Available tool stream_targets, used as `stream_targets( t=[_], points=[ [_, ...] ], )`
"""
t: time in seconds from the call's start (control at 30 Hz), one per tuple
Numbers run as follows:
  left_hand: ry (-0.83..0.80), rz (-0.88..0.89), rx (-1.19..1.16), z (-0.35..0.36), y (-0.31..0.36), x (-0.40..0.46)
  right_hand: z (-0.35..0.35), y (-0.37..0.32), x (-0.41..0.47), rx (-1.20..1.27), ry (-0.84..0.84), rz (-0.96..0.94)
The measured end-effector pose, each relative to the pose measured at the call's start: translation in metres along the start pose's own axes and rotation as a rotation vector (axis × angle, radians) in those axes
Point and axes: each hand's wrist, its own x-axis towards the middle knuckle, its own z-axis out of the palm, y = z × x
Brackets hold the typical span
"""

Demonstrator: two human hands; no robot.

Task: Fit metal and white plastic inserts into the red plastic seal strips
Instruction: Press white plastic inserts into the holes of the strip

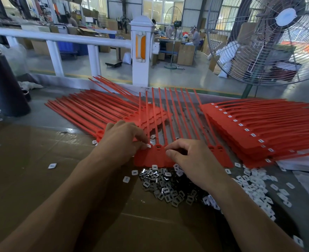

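Two bare forearms are showing from the lower edge, no sleeves reaching into view. Left hand and right hand are wearing no gloves, rings, watches or bands. Nails are showing short and plain on the visible fingertips.

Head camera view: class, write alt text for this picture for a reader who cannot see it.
Two bare hands work on a comb of red seal strips: the left hand pinches a white insert at a strip's socket, the right hand rests curled beside it. Loose metal inserts and white inserts lie piled nearby.
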Motion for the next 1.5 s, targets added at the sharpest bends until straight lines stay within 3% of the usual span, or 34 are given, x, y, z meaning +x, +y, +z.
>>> stream_targets(
  t=[0.47, 0.67, 0.9, 1.13, 1.33, 1.5],
  points=[
    [-0.036, 0.182, 0.268, -0.001, 0.017, -0.006, 0.001, -0.005, -0.002, -0.143, -0.059, -0.086],
    [-0.057, 0.183, 0.31, -0.002, 0.023, -0.006, 0.004, -0.01, -0.002, -0.169, -0.077, -0.129],
    [0.036, 0.025, 0.169, 0.006, 0.023, -0.002, 0.011, -0.016, 0.0, -0.263, -0.105, -0.149],
    [0.018, -0.061, 0.095, 0.012, 0.02, 0.004, 0.013, -0.015, 0.001, -0.271, -0.113, -0.16],
    [-0.017, -0.129, -0.028, 0.01, 0.021, 0.005, 0.005, -0.008, 0.006, -0.07, -0.149, -0.038],
    [-0.046, -0.231, -0.113, 0.007, 0.027, 0.01, 0.003, -0.006, 0.009, 0.063, -0.033, -0.009]
  ],
)
